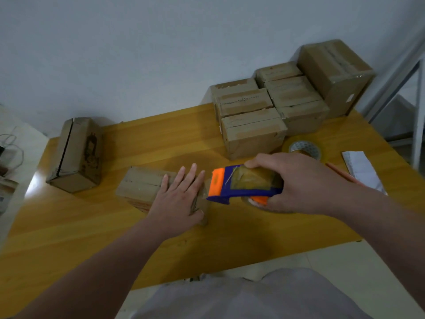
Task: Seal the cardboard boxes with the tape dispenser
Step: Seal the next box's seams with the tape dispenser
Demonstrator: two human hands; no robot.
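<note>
A low cardboard box [142, 187] lies near the middle of the desk [92, 226], and the left hand [179, 199] is laid flat on its top. That grip is apart, the fingers straight and spread, seemingly so that the flaps are kept down and the box cannot slide. The tape dispenser [239, 183], blue with orange parts, is held at the 3 o'clock end of this box. The grip of the right hand [299, 183] is clamped round its body, and its orange front edge is turned toward the box. From this it is judged that a strip is about to be started at that end and drawn toward 9 o'clock. Whether the tape already touches the cardboard cannot be told. At 1 o'clock six small boxes [253, 132] are packed close together, with one large box [333, 72] just beside them at 2 o'clock. All seven appear taped and set out of the way. One more box [78, 157] is stood on end at 10 o'clock, well apart, which makes nine boxes in all. One dispenser is counted, as is one spare tape roll [304, 149] lying flat at 2 o'clock, near the right hand.
</note>
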